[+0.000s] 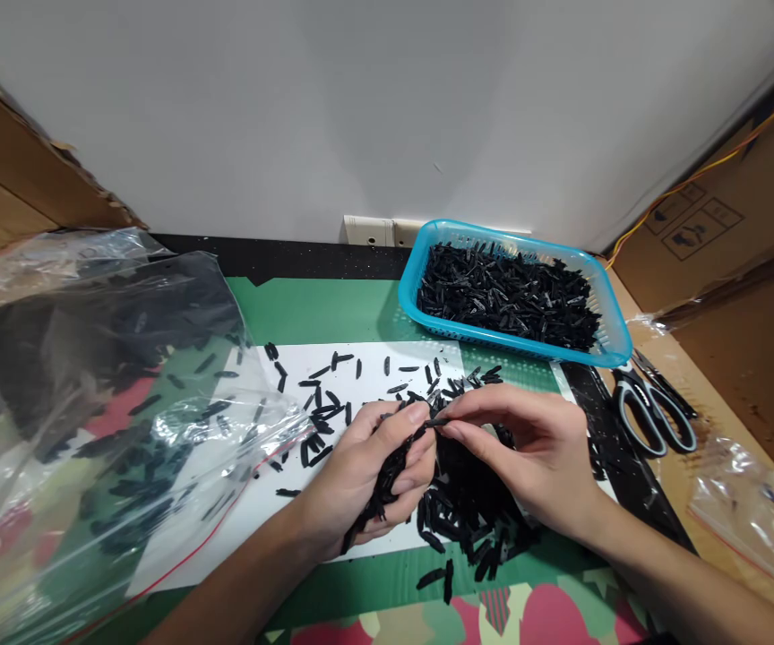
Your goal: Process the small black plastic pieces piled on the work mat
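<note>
My left hand (377,475) is closed around a bunch of small black strips (391,479), their ends poking out below the fingers. Thumb and forefinger of my right hand (528,448) pinch one thin black strip (436,421) right beside the left thumb. Under and between both hands lies a dark heap of the same black strips (471,497). More of them are scattered over a white sheet (192,537) on the green patterned mat. What the strips are made of I cannot make out.
A blue plastic basket (514,345) full of black strips stands at the back right. Grey-handled scissors (656,417) lie beside it, near a small zip bag (736,502). On the left is a large clear zip bag (111,430) with strips. Cardboard (716,215) and a wall (293,116) bound the table.
</note>
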Demonstrator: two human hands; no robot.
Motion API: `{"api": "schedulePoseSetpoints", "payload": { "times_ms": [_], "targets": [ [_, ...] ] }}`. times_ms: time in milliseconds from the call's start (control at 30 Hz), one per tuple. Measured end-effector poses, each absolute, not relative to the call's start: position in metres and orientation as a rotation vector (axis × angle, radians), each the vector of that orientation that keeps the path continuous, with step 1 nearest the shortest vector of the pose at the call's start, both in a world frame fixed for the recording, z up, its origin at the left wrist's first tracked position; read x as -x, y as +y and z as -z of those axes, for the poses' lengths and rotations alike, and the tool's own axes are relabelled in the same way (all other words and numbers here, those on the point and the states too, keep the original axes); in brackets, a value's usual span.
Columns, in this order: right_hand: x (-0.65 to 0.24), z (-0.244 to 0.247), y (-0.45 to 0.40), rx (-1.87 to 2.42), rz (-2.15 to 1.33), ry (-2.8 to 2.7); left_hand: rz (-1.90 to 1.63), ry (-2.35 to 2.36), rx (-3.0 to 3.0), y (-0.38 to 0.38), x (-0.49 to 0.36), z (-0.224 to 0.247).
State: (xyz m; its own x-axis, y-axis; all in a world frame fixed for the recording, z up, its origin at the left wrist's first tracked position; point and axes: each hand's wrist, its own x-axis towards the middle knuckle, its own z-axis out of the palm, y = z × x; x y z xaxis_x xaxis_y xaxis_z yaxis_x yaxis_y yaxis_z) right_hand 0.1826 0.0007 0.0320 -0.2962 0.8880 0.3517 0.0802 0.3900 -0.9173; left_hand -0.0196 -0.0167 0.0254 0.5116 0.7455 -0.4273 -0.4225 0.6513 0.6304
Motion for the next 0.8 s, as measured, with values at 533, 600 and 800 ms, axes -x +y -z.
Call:
{"api": "schedulePoseSetpoints", "payload": {
  "times_ms": [533,600,800],
  "targets": [
    [-0.1824,-0.0297,-0.0011,0.848,-1.008,-1.69,-0.741,0.734,-0.508,-0.0172,0.0187,-0.0257],
    [-0.1824,-0.0299,-0.0018,0.846,-1.0,-1.687,-0.742,0.73,-0.501,-0.0173,0.0187,-0.0243],
    [-0.1827,-0.0298,-0.0019,0.806,-0.952,-1.699,-0.741,0.668,-0.452,-0.0164,0.0197,-0.0216]
  ]
}}
